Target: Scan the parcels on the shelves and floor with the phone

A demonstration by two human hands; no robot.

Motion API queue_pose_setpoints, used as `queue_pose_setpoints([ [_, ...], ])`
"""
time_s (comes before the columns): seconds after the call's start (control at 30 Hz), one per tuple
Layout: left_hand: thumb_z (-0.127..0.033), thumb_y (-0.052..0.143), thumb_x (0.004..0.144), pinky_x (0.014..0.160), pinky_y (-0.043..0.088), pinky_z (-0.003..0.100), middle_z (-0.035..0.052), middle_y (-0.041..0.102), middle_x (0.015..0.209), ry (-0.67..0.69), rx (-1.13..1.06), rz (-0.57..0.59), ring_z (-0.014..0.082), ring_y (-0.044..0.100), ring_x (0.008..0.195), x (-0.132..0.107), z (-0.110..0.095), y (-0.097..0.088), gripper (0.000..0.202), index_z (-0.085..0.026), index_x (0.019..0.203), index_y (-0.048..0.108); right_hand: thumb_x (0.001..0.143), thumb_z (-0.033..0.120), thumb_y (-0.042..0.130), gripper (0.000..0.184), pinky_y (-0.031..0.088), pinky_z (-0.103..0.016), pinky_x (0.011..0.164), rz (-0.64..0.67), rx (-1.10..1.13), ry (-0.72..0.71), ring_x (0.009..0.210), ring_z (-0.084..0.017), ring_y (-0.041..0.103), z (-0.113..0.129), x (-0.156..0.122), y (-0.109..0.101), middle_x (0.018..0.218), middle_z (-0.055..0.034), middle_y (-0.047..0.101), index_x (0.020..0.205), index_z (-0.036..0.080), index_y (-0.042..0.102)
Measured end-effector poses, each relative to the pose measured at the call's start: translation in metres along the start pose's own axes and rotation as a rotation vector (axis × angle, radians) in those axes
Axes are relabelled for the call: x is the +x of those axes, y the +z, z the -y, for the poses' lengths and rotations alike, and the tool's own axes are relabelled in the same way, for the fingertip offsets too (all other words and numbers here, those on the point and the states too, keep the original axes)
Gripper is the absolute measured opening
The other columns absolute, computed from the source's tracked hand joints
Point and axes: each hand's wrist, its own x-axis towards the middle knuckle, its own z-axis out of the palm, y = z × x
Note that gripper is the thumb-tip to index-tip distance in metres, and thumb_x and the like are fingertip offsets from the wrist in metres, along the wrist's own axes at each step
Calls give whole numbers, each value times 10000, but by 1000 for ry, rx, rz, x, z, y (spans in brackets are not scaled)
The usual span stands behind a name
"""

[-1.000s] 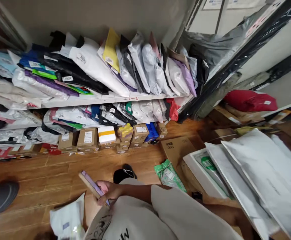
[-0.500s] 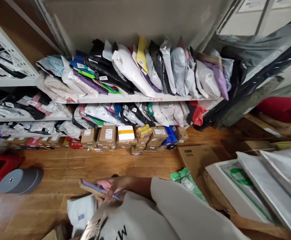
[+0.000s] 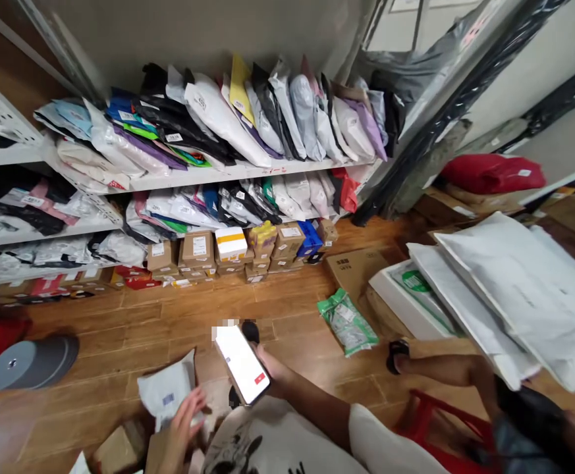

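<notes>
A smartphone [image 3: 244,363] with a bright white screen and a small red button is gripped in my right hand [image 3: 271,370], its screen turned up towards me. My left hand [image 3: 187,416] is off the phone, fingers spread and holding nothing. Beside and partly behind those fingers lies a white mailing bag [image 3: 167,390] with a printed label. Below it are brown cardboard boxes [image 3: 122,446], partly cut off by the lower edge.
Shelves [image 3: 208,172] of bagged parcels run along the wall, with boxes [image 3: 197,250] below. A grey stool [image 3: 33,361] stands left. On the right are a green package [image 3: 347,321], large white bags [image 3: 519,289] and a seated person's leg [image 3: 440,367] by a red stool [image 3: 423,421].
The view has swung right. The phone has turned from nearly edge-on to screen-up. My left hand, then close to the phone, now opens beside the white bag. A seated person has come into view.
</notes>
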Motion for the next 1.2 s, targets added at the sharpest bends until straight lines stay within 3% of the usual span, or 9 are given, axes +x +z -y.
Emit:
queue_pose_setpoints([
  [0.13, -612, 516, 847, 1022, 403, 482, 131, 489, 1418, 33, -287, 449, 331, 422, 1322, 0, -39, 90, 626, -219, 1334, 514, 570, 338, 815, 572, 491, -343, 816, -125, 49, -125, 904, -210, 660, 15, -18, -12, 1011, -4, 709, 1088, 270, 584],
  [0.17, -621, 487, 859, 1022, 399, 504, 123, 487, 1422, 18, -316, 503, 331, 443, 1305, -2, -51, 112, 644, -242, 1379, 467, 536, 255, 818, 603, 489, -332, 817, -157, 39, -162, 915, -206, 657, 24, -21, -16, 1015, 10, 711, 1092, 279, 584],
  [0.3, -601, 347, 926, 1006, 405, 547, 84, 431, 1470, -8, -382, 555, 323, 488, 1257, -6, -83, 176, 643, -332, 1499, 240, 586, 187, 737, 470, 492, -323, 763, -324, -149, -301, 873, -205, 651, 71, -32, -30, 955, 8, 725, 1036, 248, 613],
  [0.43, -618, 367, 912, 990, 413, 569, 81, 302, 1545, -28, -373, 585, 341, 477, 1259, 5, -87, 215, 703, -379, 1521, 108, 665, 276, 692, 278, 486, -331, 728, -458, -306, -361, 802, -203, 634, 115, -38, -50, 873, -4, 704, 924, 208, 619],
  [0.57, -674, 535, 803, 986, 428, 573, 81, 236, 1576, -7, -371, 643, 339, 491, 1251, 18, -86, 250, 874, -425, 1508, 82, 645, 277, 709, 261, 475, -338, 719, -515, -347, -369, 759, -204, 610, 141, -40, -75, 810, -1, 679, 874, 198, 611],
  [0.67, -673, 553, 792, 946, 464, 570, 111, 310, 1542, -3, -372, 645, 344, 528, 1210, 20, -90, 272, 910, -394, 1515, 77, 651, 290, 691, 270, 472, -333, 716, -502, -342, -375, 771, -207, 611, 154, -44, -89, 828, -5, 679, 891, 204, 602],
  [0.83, -564, 565, 842, 770, 570, 498, 118, 404, 1481, 30, -300, 534, 330, 584, 1125, 17, -95, 295, 827, -385, 1506, 105, 679, 297, 581, 315, 472, -343, 785, -392, -311, -396, 879, -226, 614, 168, -57, -106, 923, -16, 696, 983, 222, 614],
  [1.03, -392, 578, 835, 551, 596, 371, 98, 459, 1431, 91, -252, 444, 308, 623, 1030, 17, -93, 304, 803, -387, 1501, 128, 646, 212, 531, 415, 447, -348, 814, -260, -353, -371, 906, -224, 574, 173, -68, -124, 968, -9, 678, 1046, 225, 640],
  [1.2, -328, 585, 802, 576, 599, 354, 100, 523, 1369, 97, -243, 429, 293, 634, 1001, 14, -92, 305, 852, -376, 1508, 112, 660, 195, 518, 429, 440, -354, 863, -216, -377, -393, 961, -225, 571, 176, -73, -120, 986, 1, 678, 1072, 252, 622],
])
